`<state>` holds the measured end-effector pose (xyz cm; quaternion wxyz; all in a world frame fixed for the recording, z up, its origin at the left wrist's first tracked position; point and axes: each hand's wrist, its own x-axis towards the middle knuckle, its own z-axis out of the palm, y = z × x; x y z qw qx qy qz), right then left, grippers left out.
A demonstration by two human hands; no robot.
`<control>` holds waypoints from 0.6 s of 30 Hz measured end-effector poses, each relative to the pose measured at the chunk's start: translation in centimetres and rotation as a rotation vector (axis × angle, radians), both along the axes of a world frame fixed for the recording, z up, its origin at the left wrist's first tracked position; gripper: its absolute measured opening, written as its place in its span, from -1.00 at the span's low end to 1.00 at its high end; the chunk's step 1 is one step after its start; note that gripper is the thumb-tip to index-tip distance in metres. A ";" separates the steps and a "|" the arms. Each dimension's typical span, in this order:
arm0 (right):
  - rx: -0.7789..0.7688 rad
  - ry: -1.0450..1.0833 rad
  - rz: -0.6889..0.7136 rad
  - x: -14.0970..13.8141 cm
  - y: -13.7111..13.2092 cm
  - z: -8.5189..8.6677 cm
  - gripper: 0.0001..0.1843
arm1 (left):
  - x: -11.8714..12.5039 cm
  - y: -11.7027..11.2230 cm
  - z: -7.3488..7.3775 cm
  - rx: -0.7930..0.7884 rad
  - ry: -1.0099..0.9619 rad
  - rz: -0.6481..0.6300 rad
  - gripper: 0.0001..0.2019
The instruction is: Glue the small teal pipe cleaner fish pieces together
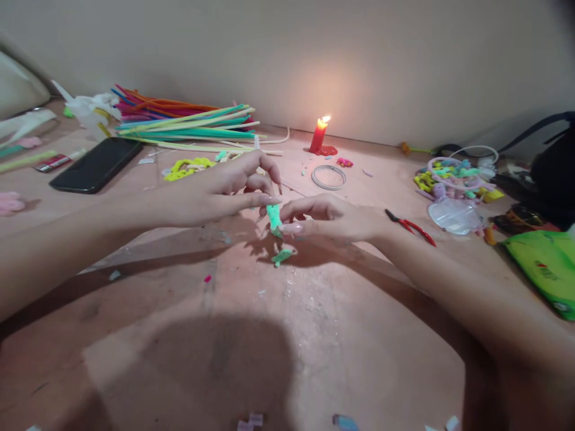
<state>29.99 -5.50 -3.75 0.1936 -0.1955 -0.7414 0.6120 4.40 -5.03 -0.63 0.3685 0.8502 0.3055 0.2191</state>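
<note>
My left hand (233,185) and my right hand (327,218) meet over the middle of the pinkish table (179,335). Both pinch a short green fuzzy pipe-cleaner piece (273,218) between thumb and fingertips; the left grips its top, the right its lower part. A second small green piece (282,256) lies on the table just below the hands. The other fingers of my left hand are lifted and spread.
A lit red candle (318,136) stands at the back by the wall. A bundle of coloured pipe cleaners (184,123) and a black phone (96,166) lie back left. Red-handled pliers (411,226), a ring (329,177), coloured shapes (449,176) and a green packet (545,266) are right.
</note>
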 end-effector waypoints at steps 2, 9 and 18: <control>-0.101 0.089 -0.021 -0.5 -0.6 -0.4 -0.74 | 0.2 -0.1 0.1 -0.011 -0.023 -0.002 -0.80; -0.324 0.161 -0.112 -1.5 -0.8 -2.0 -0.71 | 0.5 -0.5 0.3 -0.115 -0.079 0.074 -0.71; -0.443 0.311 -0.292 -1.3 -1.8 -2.5 -0.76 | 0.4 -1.0 0.0 0.093 0.114 0.074 -0.64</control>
